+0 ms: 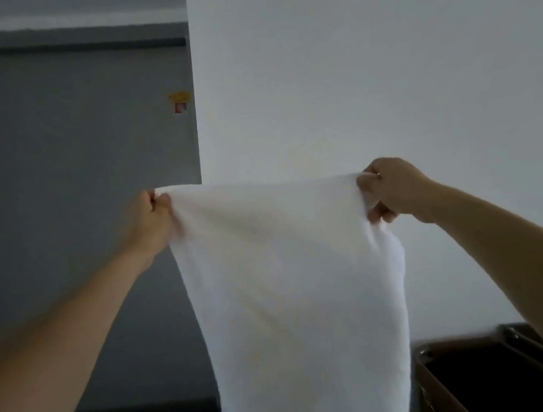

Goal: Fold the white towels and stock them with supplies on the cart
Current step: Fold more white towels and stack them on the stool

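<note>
here both hands, left hand (151,218) and right hand (389,190), grip a white towel (291,289) before a white wall (381,53).

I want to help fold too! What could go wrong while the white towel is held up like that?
The towel hangs from two pinched corners, one in the left hand, one in the right hand; if either slips, it may drop. Its bottom end runs out of view near the brown box and might snag.
</note>
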Tool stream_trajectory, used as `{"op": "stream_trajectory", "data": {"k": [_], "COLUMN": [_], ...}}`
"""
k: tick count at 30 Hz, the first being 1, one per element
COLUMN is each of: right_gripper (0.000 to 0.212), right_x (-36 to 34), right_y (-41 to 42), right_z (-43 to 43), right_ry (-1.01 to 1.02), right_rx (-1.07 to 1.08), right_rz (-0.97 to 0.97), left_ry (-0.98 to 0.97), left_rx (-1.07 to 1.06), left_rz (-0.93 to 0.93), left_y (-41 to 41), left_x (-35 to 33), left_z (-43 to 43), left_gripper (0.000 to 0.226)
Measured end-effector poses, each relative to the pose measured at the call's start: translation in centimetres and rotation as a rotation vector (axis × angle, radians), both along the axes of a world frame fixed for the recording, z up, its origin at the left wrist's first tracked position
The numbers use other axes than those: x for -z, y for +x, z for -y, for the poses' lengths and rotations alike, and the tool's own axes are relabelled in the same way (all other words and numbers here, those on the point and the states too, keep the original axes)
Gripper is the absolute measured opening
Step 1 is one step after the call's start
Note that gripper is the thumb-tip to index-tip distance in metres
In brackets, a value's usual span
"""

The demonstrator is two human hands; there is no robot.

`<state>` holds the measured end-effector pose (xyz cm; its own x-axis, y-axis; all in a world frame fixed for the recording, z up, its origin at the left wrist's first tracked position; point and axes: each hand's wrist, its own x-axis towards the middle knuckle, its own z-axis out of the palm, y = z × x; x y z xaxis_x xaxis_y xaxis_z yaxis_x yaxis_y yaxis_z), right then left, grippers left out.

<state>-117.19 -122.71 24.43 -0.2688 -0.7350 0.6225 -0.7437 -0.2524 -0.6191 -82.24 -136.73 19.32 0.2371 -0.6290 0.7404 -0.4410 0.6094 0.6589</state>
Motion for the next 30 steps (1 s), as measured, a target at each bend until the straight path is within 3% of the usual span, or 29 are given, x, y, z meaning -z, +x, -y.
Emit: {"op": "stream_trajectory", "data": {"k": [2,5,8,13,15,19,21,23,24,27,28,30], "right_gripper": [0.017,0.016,0.026,0.033,0.031,0.02,0.022,0.022,0.02,0.023,0.025,0.025], "right_x": [-1.3,-2.6,-1.8,-1.7,-1.2,-1.2,-0.6,0.4,0.6,0.3,0.5,2.1], "right_y": [0.1,0.4,0.1,-1.7,-2.3,-2.2,-0.9,-0.2,-0.4,-0.5,-0.2,0.6], "right_z": [-0.5,-1.3,-1.1,-2.3,-2.4,-2.1,-1.2,-0.5,-0.5,-0.5,-0.2,0.9], "right_ry": [-0.089,-0.307,-0.181,0.018,0.074,-0.245,-0.25,-0.031,-0.029,-0.512,-0.575,-0.395], "right_rx": [-0.003,0.029,0.019,-0.267,-0.26,-0.163,-0.199,-0.149,-0.094,0.008,0.041,0.049], "right_rz": [0.015,0.018,-0.062,0.095,0.093,0.258,0.379,0.277,0.214,0.116,0.084,0.023], "left_ry": [0.04,0.027,0.062,0.064,0.023,-0.15,-0.155,-0.07,-0.041,-0.149,-0.163,-0.015], "left_rx": [0.072,0.12,0.142,0.115,0.065,0.048,0.037,-0.018,-0.031,-0.066,-0.071,-0.04], "left_rz": [0.006,-0.154,-0.236,-0.281,-0.248,-0.208,-0.216,-0.155,-0.109,-0.122,-0.161,-0.12], "left_y": [0.2,0.0,0.1,-1.1,-1.6,-2.8,-3.2,-2.9,-2.7,-2.7,-2.8,-2.6], "left_x": [0.2,-0.7,-1.3,-0.2,0.1,-1.1,-2.3,-2.3,-1.9,-1.0,-1.4,-1.6], "left_z": [0.3,0.0,-0.2,0.5,0.4,-0.5,-1.0,-0.7,-0.5,-0.2,-0.2,0.0], "left_gripper": [0.019,0.028,0.023,0.024,0.026,0.02,0.018,0.024,0.026,0.017,0.014,0.017]}}
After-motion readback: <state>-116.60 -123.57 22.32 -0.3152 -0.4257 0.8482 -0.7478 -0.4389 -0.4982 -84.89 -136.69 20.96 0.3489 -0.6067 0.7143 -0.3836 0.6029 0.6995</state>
